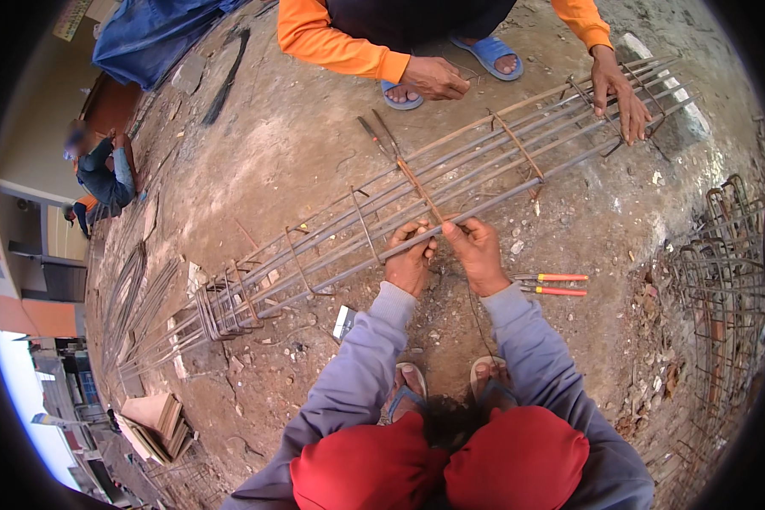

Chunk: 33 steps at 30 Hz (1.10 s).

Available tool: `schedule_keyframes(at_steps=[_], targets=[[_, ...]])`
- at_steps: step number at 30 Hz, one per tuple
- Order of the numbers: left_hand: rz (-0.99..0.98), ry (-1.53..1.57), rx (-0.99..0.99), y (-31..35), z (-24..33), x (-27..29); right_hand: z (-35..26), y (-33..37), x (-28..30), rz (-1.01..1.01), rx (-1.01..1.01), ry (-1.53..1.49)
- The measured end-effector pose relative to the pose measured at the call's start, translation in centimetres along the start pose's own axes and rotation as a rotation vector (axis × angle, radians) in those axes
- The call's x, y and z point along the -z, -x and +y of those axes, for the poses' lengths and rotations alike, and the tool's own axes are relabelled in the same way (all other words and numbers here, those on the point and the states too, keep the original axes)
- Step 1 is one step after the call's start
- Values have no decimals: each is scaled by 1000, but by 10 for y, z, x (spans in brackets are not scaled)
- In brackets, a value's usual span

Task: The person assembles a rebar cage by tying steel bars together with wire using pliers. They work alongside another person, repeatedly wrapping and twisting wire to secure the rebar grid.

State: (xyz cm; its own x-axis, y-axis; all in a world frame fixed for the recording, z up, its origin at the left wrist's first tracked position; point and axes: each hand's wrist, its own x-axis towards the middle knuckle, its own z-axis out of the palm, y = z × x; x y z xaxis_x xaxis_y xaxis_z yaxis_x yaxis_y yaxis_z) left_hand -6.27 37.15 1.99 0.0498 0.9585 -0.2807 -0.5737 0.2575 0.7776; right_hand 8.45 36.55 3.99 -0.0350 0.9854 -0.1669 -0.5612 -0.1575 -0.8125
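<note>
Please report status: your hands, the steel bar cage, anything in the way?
Left fingers and right fingers at near bar of rebar cage. Cage lying diagonally. Co-worker's hand at its right end; pliers lying apart.

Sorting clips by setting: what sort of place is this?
Most likely an outdoor construction site or rebar work yard. Signs: a long rebar cage off-centre in view, more bent-steel frames at the far right, and bare, debris-strewn dirt ground.

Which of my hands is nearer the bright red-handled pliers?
Right. Your right hand is just left of the pliers; your left hand is farther left.
</note>
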Motion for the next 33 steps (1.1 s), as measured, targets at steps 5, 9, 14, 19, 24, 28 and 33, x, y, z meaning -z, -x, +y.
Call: schedule_keyframes(at_steps=[5,9,14,19,24,28,33], targets=[[14,47,110,-3,4,-8,-1,0,1,-13,0,7],[210,-70,72,7,1,-24,-5,1,0,-34,-3,-2],[252,-883,-343,66,19,-42,5,-1,0,12,61,78],[204,-1475,-605,50,71,-70,5,-1,2,17,44,21],[188,-1566,-377,31,80,-69,9,-4,1,12,90,2],[226,-1445,-298,16,76,-71,5,-3,-2,-7,121,26],[197,-996,-197,11,76,-80,14,-6,3,-4,126,47]])
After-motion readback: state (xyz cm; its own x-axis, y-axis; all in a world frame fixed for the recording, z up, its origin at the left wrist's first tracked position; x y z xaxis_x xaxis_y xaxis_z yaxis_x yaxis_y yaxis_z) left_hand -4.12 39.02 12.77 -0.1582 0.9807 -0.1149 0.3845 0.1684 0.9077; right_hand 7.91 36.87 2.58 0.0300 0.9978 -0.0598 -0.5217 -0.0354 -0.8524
